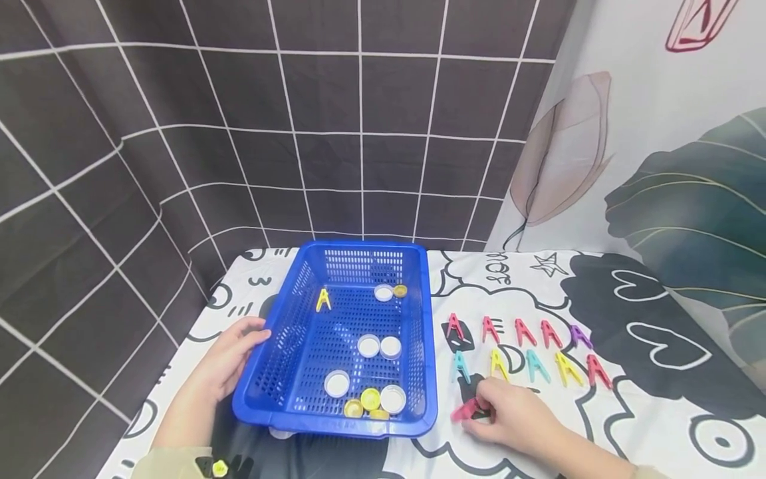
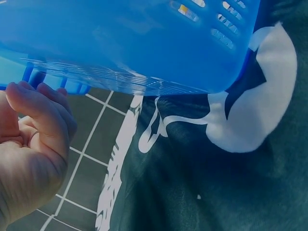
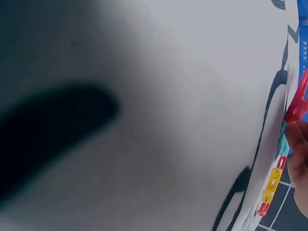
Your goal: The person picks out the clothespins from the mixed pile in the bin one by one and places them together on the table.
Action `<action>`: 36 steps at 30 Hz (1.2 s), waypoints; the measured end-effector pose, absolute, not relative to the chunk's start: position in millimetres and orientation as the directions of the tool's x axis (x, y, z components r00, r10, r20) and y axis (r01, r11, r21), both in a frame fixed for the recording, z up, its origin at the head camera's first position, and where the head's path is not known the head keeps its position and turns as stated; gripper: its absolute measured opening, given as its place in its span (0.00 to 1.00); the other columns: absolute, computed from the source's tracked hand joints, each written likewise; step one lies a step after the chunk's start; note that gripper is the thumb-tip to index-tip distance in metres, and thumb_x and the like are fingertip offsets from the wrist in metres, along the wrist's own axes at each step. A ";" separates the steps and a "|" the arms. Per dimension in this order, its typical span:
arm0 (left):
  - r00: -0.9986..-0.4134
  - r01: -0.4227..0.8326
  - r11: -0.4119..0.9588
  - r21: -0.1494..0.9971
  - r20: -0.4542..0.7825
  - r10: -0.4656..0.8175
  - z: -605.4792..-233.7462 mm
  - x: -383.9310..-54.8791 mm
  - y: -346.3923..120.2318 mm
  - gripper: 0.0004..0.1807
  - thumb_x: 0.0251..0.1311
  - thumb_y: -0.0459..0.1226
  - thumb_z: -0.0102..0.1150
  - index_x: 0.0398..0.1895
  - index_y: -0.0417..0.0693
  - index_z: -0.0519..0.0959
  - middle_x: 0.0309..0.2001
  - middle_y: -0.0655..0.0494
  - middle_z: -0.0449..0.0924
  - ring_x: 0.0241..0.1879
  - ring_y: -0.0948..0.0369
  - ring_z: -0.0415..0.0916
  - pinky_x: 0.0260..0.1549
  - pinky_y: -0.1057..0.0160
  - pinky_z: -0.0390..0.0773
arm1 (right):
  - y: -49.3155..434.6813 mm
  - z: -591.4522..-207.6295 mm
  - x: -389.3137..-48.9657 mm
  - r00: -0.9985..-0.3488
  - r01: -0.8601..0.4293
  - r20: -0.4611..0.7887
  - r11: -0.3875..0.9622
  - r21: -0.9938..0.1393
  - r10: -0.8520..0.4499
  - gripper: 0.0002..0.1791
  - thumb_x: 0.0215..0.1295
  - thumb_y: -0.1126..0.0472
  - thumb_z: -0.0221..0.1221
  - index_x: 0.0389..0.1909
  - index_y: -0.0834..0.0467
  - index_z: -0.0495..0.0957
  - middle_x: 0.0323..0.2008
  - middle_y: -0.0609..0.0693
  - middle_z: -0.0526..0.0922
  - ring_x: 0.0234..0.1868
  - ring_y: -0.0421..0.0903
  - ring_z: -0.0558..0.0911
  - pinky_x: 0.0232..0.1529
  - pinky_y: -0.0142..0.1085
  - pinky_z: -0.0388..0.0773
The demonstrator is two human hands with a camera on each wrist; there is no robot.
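My left hand holds the left rim of a blue plastic basket, and its fingers curl at the basket's edge in the left wrist view. Inside the basket lie a yellow clothespin and several white and yellow bottle caps. To the right of the basket, my right hand pinches a red clothespin between thumb and fingers, close over the cloth. That red clothespin also shows at the right edge of the right wrist view.
Two rows of clothespins lie right of the basket: mostly red with a purple one behind, and blue, yellow and red in front, including a blue one. A patterned cloth covers the table. Dark gridded fabric hangs behind.
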State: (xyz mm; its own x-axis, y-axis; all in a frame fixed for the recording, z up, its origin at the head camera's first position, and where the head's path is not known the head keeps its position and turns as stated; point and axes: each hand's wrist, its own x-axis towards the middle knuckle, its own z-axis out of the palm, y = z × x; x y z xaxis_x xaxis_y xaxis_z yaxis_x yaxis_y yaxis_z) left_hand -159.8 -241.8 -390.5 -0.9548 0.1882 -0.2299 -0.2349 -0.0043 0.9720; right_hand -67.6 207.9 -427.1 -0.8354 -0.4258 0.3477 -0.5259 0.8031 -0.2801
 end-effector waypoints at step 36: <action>-0.953 -0.242 0.000 0.970 -0.238 0.185 -393.0 -160.6 -242.3 0.11 0.66 0.38 0.51 0.48 0.47 0.65 0.32 0.52 0.80 0.30 0.56 0.80 0.30 0.56 0.81 | 218.0 -428.4 -82.1 -0.735 -0.664 0.192 0.632 -0.400 -0.651 0.25 0.47 0.54 0.67 0.48 0.57 0.74 0.42 0.39 0.69 0.36 0.31 0.69 0.35 0.26 0.70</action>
